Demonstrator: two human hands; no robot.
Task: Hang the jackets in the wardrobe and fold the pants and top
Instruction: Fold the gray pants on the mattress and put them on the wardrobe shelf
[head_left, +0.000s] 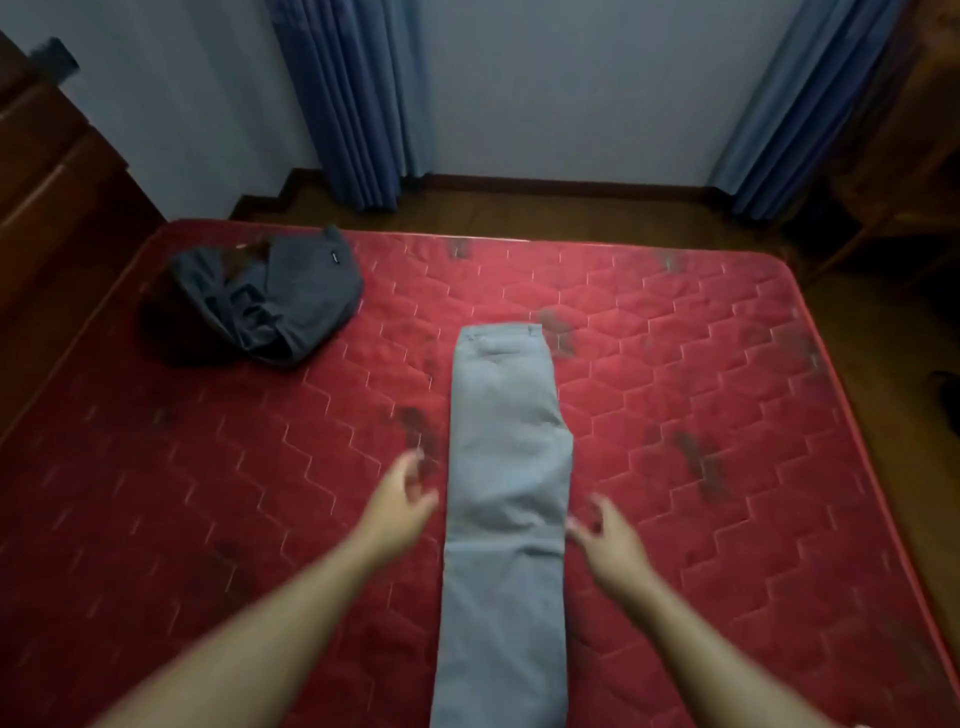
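Grey cotton pants (506, 467) — folded lengthwise, flat on red quilted mattress (701, 364). Left hand (400, 506) and right hand (608, 535) flank them — fingers loose, holding nothing. Dark crumpled top (270, 296) far left.

Free room and obstructions on the bed (727, 395). The grey pants (506, 441) lay lengthwise down the middle, dividing the red quilted surface into two bare strips. The left hand (400, 506) was just beside their left edge and the right hand (610, 535) just beside their right edge, each holding nothing, with open mattress around it. The only other obstacle on the bed was a crumpled dark garment (270, 301) near the far left corner, well apart from the pants. Dark wooden furniture (47, 197) bounded the left side; bare floor (571, 213) ran beyond the far edge.
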